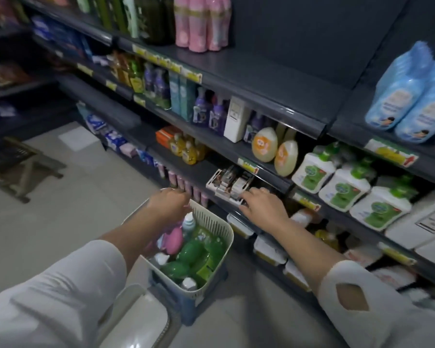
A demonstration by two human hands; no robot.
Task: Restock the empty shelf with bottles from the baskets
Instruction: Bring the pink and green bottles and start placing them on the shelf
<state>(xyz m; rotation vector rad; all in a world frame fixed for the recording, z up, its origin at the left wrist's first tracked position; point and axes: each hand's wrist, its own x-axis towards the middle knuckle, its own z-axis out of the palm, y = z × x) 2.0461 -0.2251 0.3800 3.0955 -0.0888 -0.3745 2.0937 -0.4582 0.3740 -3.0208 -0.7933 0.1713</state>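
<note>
Head view: a cream slotted basket [220, 223] stands on a blue crate [186, 306] on the pale floor [60, 222], just in front of the dark store shelving. It holds the bottles to be shelved: several green bottles [194, 252] lying packed together, a pink bottle [175, 238] at the left side, and a clear bottle with a pale cap [189, 222] upright near the far rim.

The left hand [168, 203] hangs over the basket's far left corner, back toward the camera. Its fingers curl downward behind the rim, and I cannot tell whether they grip anything.

The right hand [263, 205] reaches to the front edge of a low shelf [186, 169], fingers straight and spread, the tips touching a small white display tray [226, 190] that sits tilted at that edge.

A row of small pink bottles [186, 185] lines the shelf below, just beyond the left hand. Yellow bottles [186, 149] stand farther back on the tray's shelf. To the right, white-and-green pump bottles [347, 188] fill the next bay. Both forearms wear white sleeves.
</note>
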